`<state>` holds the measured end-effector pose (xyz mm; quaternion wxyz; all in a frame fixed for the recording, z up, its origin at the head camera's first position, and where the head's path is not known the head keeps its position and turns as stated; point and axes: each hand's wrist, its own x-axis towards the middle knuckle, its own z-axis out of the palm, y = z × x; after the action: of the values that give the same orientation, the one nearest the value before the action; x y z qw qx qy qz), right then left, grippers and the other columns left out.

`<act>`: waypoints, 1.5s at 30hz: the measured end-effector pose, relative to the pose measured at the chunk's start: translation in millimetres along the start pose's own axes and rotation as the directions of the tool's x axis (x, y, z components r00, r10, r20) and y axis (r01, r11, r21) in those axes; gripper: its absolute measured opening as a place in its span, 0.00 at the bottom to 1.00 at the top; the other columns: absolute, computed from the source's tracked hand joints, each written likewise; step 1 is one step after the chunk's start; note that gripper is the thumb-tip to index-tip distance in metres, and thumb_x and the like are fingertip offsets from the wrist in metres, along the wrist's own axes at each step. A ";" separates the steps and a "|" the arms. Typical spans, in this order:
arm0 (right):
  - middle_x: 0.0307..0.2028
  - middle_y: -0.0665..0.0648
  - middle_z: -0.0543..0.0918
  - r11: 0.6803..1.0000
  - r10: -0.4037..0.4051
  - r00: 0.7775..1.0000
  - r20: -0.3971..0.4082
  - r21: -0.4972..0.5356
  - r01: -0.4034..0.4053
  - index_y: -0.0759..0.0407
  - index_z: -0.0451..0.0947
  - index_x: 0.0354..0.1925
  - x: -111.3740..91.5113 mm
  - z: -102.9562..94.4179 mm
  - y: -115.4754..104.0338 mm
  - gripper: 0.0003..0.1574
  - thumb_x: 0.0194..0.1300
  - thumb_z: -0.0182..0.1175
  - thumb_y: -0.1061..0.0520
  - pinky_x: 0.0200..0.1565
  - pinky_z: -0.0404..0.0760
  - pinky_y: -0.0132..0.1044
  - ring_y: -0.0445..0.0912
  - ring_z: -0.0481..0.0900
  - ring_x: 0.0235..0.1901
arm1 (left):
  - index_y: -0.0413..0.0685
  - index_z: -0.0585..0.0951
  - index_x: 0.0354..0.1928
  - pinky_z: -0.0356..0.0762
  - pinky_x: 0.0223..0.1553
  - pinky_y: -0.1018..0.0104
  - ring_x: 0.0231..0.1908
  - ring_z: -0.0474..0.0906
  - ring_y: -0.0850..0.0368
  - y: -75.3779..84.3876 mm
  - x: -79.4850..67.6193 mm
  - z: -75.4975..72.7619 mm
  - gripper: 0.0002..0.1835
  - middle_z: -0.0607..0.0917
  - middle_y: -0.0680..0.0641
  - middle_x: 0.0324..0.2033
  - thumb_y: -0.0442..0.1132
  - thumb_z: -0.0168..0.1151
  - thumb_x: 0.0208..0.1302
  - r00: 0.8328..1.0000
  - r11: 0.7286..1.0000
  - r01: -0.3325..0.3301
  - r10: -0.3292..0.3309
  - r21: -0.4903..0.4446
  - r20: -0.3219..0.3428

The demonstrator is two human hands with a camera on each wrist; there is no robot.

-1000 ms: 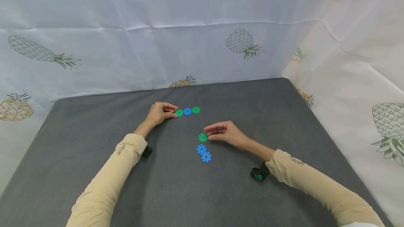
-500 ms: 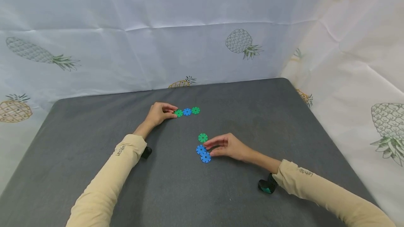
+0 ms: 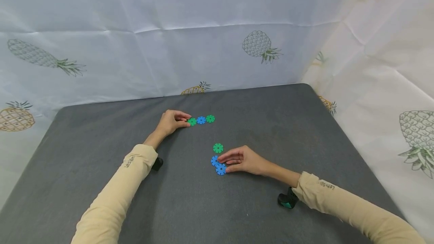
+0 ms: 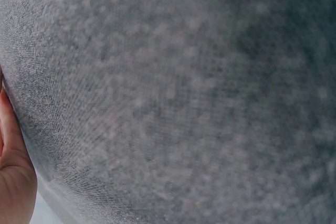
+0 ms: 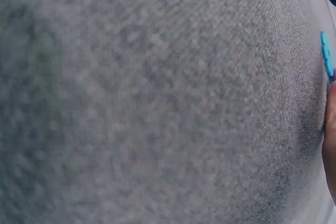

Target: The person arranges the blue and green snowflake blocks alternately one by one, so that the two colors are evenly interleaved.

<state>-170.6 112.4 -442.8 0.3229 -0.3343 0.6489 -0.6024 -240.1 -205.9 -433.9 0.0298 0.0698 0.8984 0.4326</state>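
My left hand (image 3: 170, 121) pinches the edge of a green notched plastic disc (image 3: 192, 121). Beside that disc, a blue disc (image 3: 201, 120) and another green disc (image 3: 210, 118) continue a short row to the right. Nearer to me, the right hand (image 3: 245, 160) has thumb and fingers apart at two overlapping blue discs. Its index fingertip covers part of the upper blue disc (image 3: 215, 160), and its thumb tip is at the right edge of the lower blue disc (image 3: 220, 169). A loose green disc (image 3: 218, 148) lies just beyond them. The right wrist view shows a blue disc (image 5: 327, 55) at the fingertips.
A dark grey cloth covers the table (image 3: 112, 168). White cloth with pineapple prints (image 3: 203, 59) hangs behind it and along the right side. Black wrist devices (image 3: 287, 199) sit under both forearms.
The right hand has moved from beside the loose green disc toward me, to the two blue discs. My left hand and the row of discs have stayed in place.
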 end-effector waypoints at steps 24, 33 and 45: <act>0.47 0.65 0.83 0.991 -0.072 0.990 0.123 -0.104 0.085 0.71 0.79 0.49 -0.8 -1.4 5.1 0.22 0.54 0.69 0.67 0.52 0.78 0.41 0.48 0.81 0.50 | 0.38 0.85 0.47 0.79 0.44 0.56 0.41 0.83 0.48 1.8 0.1 1.8 0.16 0.87 0.40 0.40 0.33 0.71 0.56 1.000 1.000 0.001 -0.001 0.008 -0.007; 0.48 0.64 0.83 0.986 -0.097 0.977 0.189 -0.116 0.120 0.71 0.79 0.49 -0.1 -3.5 7.6 0.26 0.50 0.71 0.68 0.53 0.77 0.41 0.47 0.81 0.51 | 0.38 0.85 0.47 0.79 0.44 0.56 0.40 0.83 0.48 1.3 -0.2 2.2 0.16 0.87 0.40 0.40 0.33 0.71 0.55 1.000 1.000 0.009 -0.009 0.011 -0.011; 0.47 0.62 0.84 0.969 -0.143 0.965 0.221 -0.166 0.182 0.70 0.80 0.48 2.6 -5.2 11.7 0.24 0.51 0.71 0.67 0.50 0.79 0.40 0.46 0.81 0.50 | 0.37 0.85 0.47 0.79 0.44 0.56 0.40 0.83 0.48 1.3 -0.6 2.5 0.16 0.87 0.40 0.39 0.34 0.71 0.55 1.000 1.000 0.014 -0.014 0.005 -0.012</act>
<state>-176.8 113.8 -454.2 0.3057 -0.4760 0.6351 -0.5260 -239.1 -203.2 -434.4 0.0274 0.0609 0.9001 0.4306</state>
